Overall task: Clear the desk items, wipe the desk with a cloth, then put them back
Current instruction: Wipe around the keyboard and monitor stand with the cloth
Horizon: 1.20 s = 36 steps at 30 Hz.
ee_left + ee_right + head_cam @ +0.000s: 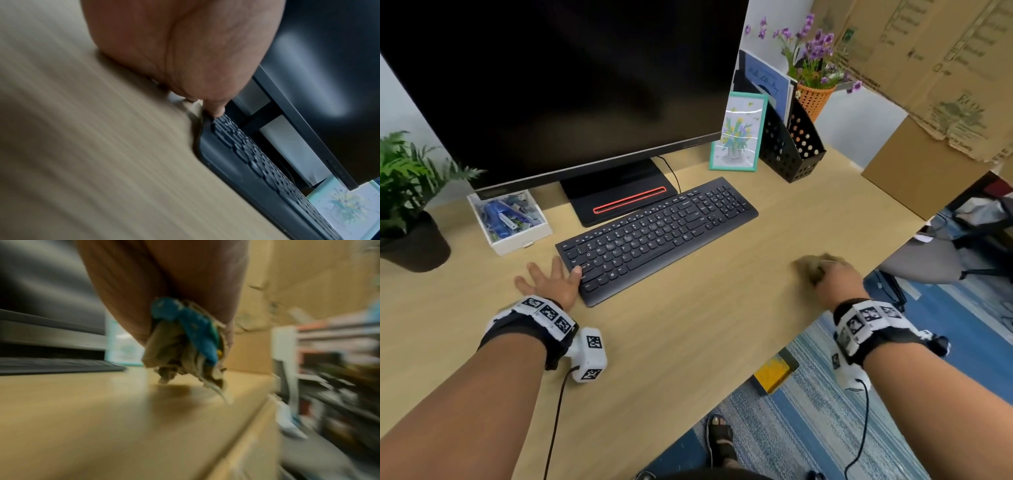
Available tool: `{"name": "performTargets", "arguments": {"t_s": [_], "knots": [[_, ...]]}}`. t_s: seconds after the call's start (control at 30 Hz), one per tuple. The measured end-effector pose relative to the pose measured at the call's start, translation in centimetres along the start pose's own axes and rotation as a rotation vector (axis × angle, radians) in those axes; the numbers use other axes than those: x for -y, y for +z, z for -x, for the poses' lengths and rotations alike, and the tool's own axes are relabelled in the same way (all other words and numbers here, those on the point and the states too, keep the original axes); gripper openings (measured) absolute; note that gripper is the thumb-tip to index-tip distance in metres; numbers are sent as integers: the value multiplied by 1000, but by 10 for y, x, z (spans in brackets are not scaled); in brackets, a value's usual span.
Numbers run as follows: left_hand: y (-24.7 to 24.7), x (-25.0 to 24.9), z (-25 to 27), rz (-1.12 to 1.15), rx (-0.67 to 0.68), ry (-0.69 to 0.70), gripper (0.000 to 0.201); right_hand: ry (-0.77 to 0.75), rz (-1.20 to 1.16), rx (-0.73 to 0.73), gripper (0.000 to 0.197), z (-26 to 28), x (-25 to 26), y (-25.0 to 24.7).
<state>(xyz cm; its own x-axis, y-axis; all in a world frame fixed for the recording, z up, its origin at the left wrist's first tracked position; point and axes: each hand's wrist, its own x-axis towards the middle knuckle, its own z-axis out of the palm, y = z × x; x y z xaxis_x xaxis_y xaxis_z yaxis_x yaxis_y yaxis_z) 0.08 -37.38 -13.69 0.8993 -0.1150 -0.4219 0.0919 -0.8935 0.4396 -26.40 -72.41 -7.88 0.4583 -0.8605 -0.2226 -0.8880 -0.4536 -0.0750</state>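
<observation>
While the left hand lies flat, thumb on the keyboard, the right hand clutches a cloth above the counter.

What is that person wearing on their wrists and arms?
Both forearms are bare, with no sleeves. Each wrist carries a black strap topped by a white band printed with black-and-white square code markers. A white boxy camera module, also marked with codes, hangs beside the left wrist, and a thin black cable trails from it. The right wrist has a similar band and cable.
</observation>
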Motion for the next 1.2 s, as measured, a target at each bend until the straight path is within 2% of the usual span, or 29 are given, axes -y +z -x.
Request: {"name": "performTargets", "arguments": {"t_s": [0.07, 0.17, 0.2, 0.23, 0.3, 0.37, 0.5, 0.57, 0.63, 0.73, 0.83, 0.97, 1.03, 1.1, 1.2], "knots": [[1, 1, -1, -13, 1, -4, 61, -281, -33, -49, 39, 19, 28, 9], [0, 1, -1, -35, 10, -5, 62, -681, -11, 79, 43, 62, 78, 32], [0, 1, -2, -35, 18, -3, 62, -758, 13, 121, 45, 70, 89, 40], [-1, 0, -2, -34, 24, -3, 63, -765, 35, 177, 47, 75, 97, 46], [-1, 0, -2, -35, 25, -5, 63, -671, -5, 254, 51, 66, 98, 52], [-1, 0, -1, -28, 17, 1, 63, -559, -44, 257, 49, 44, 83, 54], [0, 2, -2, -23, 16, -5, 63, -285, -97, 76, 45, -8, 28, 40], [1, 2, -2, -31, 12, -6, 64, -124, -123, 144, 46, -23, 4, 26], [1, 0, -2, -21, 17, -11, 63, 13, 4, 184, 48, -31, -16, 6], [0, -1, 0, -15, 31, -24, 63, 193, 37, 261, 47, -44, -34, -15], [-1, -1, -1, -32, 45, -29, 63, 244, 87, 305, 22, -44, -39, -34], [-2, -2, -3, -67, 57, -27, 62, 162, -23, 82, 27, -48, -13, -53], [-4, -4, -3, -81, 69, -22, 62, 66, -122, 60, 13, -40, 18, -61], [-11, -5, 1, -93, 81, -19, 60, -6, -126, 103, 21, -37, 42, -56], [-22, -3, 0, -184, 110, 25, 57, -104, -164, 72, 30, -32, 70, -46]]}}
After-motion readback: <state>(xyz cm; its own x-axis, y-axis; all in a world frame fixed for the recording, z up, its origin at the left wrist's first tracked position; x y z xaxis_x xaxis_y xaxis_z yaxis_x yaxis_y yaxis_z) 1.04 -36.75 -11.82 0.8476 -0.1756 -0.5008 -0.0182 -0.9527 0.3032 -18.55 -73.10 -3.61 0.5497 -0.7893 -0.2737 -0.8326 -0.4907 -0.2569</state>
